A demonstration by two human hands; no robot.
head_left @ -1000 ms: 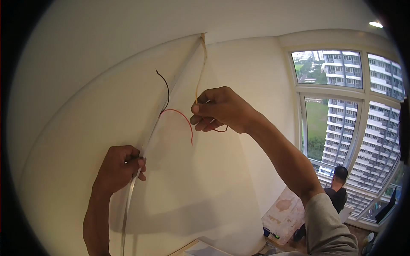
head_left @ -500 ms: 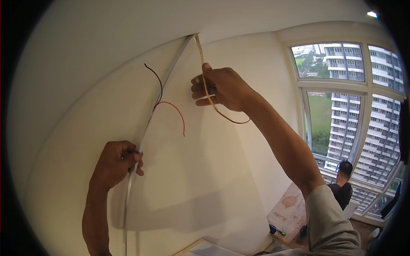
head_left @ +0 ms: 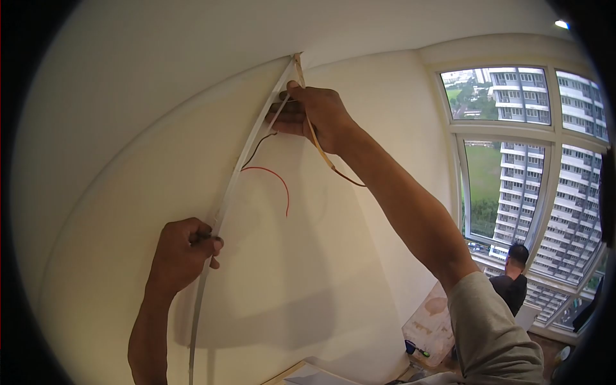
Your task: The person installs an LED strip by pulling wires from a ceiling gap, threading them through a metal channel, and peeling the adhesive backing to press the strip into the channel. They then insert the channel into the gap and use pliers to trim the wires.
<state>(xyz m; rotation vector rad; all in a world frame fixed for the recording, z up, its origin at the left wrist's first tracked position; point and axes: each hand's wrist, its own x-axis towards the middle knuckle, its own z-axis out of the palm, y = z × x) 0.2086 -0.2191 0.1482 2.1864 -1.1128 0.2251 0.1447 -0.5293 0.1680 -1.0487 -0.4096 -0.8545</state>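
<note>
A long, narrow white strip runs down the wall from the ceiling corner. My left hand is closed round its lower part, thumb and fingers pinching it. High up, my right hand is beside the strip, its fingers partly behind it and the thumb raised near the top. A tan cable comes down from the ceiling corner, passes through my right hand and ends in a brown wire. A thin pale piece lies across those fingers. A black wire and a red wire stick out by the strip.
Tall windows fill the right side. Before them a person in dark clothing is low down, facing away. A stained board and a blue and green tool are at lower right. A pale panel edge shows at bottom centre.
My right hand has moved left and up, bringing the cable against the strip. The black wire's tip has bent over to the right. My left hand has shifted slightly right and down.
</note>
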